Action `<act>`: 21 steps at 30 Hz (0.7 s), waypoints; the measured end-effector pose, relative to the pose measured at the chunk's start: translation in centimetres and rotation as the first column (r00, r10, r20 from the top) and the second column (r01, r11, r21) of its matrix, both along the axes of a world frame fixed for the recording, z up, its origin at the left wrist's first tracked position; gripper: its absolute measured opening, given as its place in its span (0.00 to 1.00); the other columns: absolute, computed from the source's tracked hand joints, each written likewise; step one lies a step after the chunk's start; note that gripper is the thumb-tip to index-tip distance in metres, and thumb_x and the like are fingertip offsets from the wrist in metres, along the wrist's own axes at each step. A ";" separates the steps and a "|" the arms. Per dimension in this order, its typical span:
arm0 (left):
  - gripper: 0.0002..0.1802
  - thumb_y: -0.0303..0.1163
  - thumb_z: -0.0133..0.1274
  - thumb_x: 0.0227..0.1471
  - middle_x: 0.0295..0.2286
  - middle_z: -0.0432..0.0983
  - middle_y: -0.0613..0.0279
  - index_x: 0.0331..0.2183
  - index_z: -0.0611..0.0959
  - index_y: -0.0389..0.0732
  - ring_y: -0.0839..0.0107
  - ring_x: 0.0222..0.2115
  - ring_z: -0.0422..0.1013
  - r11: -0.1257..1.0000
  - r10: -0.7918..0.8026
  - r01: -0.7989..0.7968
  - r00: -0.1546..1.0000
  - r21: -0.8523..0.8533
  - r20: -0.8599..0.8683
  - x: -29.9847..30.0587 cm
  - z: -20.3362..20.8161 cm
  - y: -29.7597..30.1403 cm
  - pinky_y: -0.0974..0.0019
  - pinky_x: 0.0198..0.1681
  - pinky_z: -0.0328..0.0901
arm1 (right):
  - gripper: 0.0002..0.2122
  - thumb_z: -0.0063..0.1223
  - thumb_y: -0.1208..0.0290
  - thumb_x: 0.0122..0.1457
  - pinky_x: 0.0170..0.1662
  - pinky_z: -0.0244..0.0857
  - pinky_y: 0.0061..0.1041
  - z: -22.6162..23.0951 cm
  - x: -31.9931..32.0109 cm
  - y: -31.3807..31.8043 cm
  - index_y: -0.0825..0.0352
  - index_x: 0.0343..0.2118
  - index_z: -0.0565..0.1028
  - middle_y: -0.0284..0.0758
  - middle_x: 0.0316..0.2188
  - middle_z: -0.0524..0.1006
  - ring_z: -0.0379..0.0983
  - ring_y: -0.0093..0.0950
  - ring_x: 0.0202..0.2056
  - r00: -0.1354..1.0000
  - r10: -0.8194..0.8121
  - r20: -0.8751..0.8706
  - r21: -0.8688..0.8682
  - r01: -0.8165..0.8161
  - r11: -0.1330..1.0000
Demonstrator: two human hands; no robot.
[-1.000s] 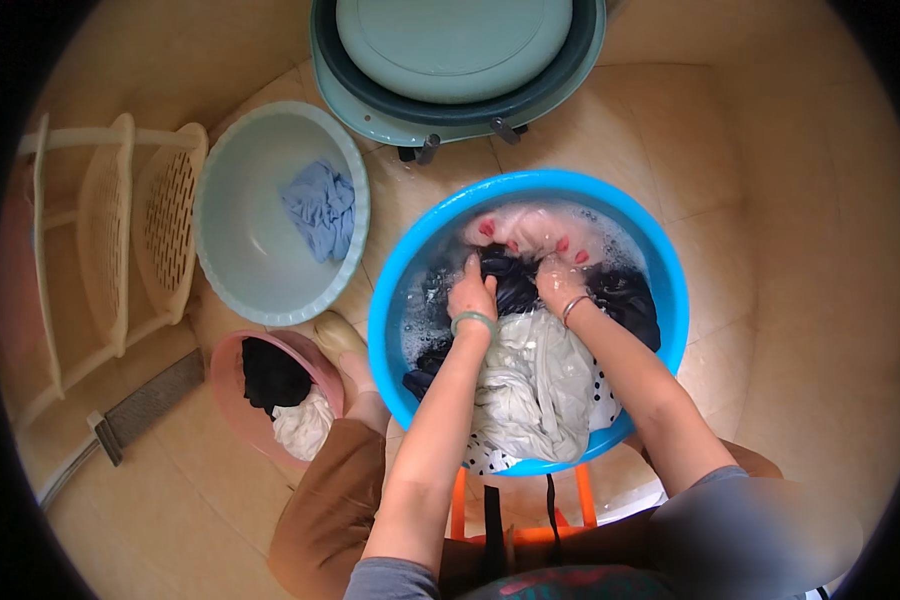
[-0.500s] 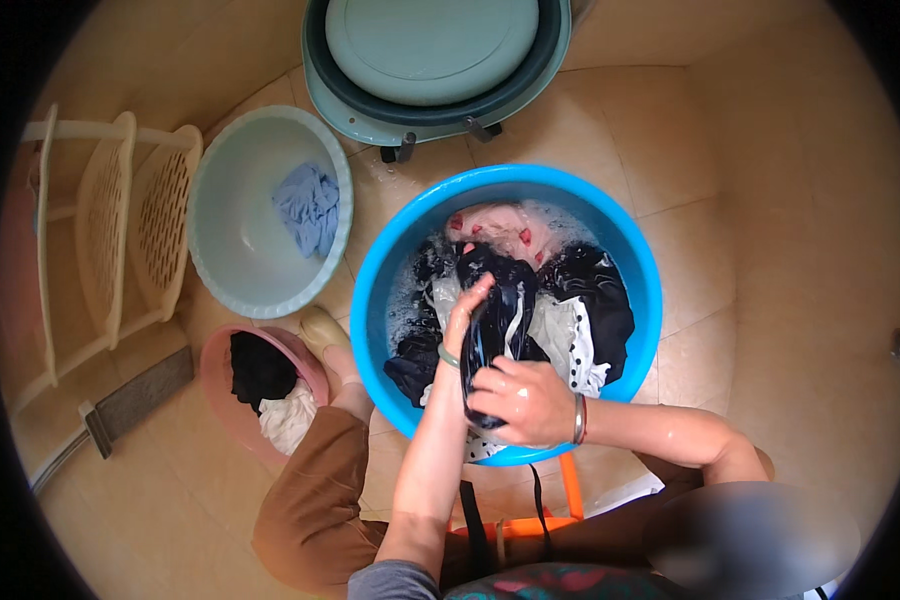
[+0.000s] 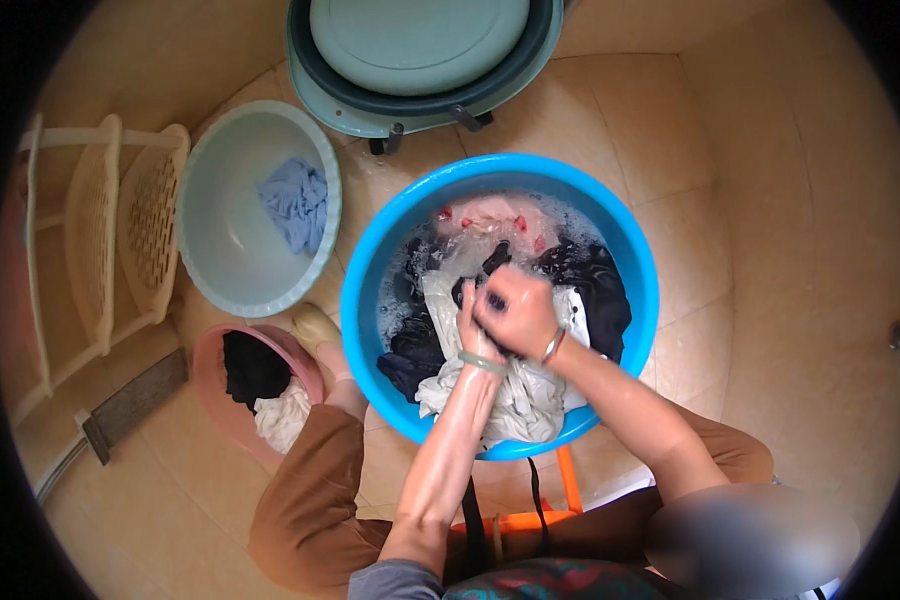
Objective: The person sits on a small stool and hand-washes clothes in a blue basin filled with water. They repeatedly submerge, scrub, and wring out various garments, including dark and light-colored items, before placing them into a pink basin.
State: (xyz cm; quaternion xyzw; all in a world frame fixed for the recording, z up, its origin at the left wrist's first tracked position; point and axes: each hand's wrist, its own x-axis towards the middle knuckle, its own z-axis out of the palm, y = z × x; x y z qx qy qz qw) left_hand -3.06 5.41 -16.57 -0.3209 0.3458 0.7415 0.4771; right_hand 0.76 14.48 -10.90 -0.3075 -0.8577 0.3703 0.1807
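Note:
A blue basin [image 3: 358,290] of sudsy water holds soaking clothes. Over its middle my two hands press together around a bunched black garment [image 3: 495,299]. My right hand [image 3: 526,312] is closed in a fist, with dark cloth showing in it. My left hand [image 3: 477,335] is partly hidden under it, closed against the same cloth. White fabric [image 3: 530,405] lies below my wrists, heaped near the basin's front rim. Behind my hands a pink garment with red spots [image 3: 495,215] is wet with suds. Dark clothes [image 3: 595,285] lie at the right side.
A pale green basin [image 3: 220,235] with a blue cloth [image 3: 300,205] stands at the left. Nearer, a pink basin [image 3: 215,410] holds black and white clothes. A folded green tub [image 3: 420,45] is at the back, a cream rack [image 3: 90,235] at the far left.
My right hand has moved up and away from me, onto my left hand. The black garment, stretched long before, is bunched between them. More white fabric shows near the front rim.

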 end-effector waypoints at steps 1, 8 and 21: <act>0.24 0.46 0.53 0.56 0.39 0.75 0.62 0.44 0.76 0.35 0.71 0.34 0.73 0.995 -0.055 0.050 0.997 -0.086 -0.061 0.2 1.8 0.4 0.66 0.39 0.68 | 0.07 0.57 0.63 0.48 0.29 0.69 0.35 -2.3 0.4 2.1 0.62 0.24 0.76 0.38 0.24 0.76 0.75 0.39 0.26 0.986 -0.093 0.139 -0.023 0.097 0.995; 0.41 0.43 0.61 0.50 0.50 0.68 0.57 0.58 0.63 0.35 0.70 0.45 0.69 0.896 -0.271 0.151 0.930 -0.417 -0.247 -3.6 2.8 0.7 0.69 0.48 0.64 | 0.12 0.55 0.60 0.55 0.41 0.67 0.39 -6.7 2.6 5.3 0.63 0.37 0.75 0.43 0.38 0.74 0.71 0.44 0.40 0.907 -0.324 0.270 -0.033 0.345 0.938; 0.39 0.45 0.58 0.50 0.48 0.70 0.39 0.57 0.64 0.37 0.45 0.48 0.68 0.155 -0.984 0.157 -0.061 -0.975 -0.166 -9.2 -7.6 3.5 0.53 0.49 0.64 | 0.11 0.50 0.65 0.53 0.43 0.68 0.41 -13.5 -0.7 5.0 0.63 0.35 0.80 0.49 0.35 0.78 0.76 0.45 0.37 0.759 0.099 0.643 -0.105 -0.041 0.994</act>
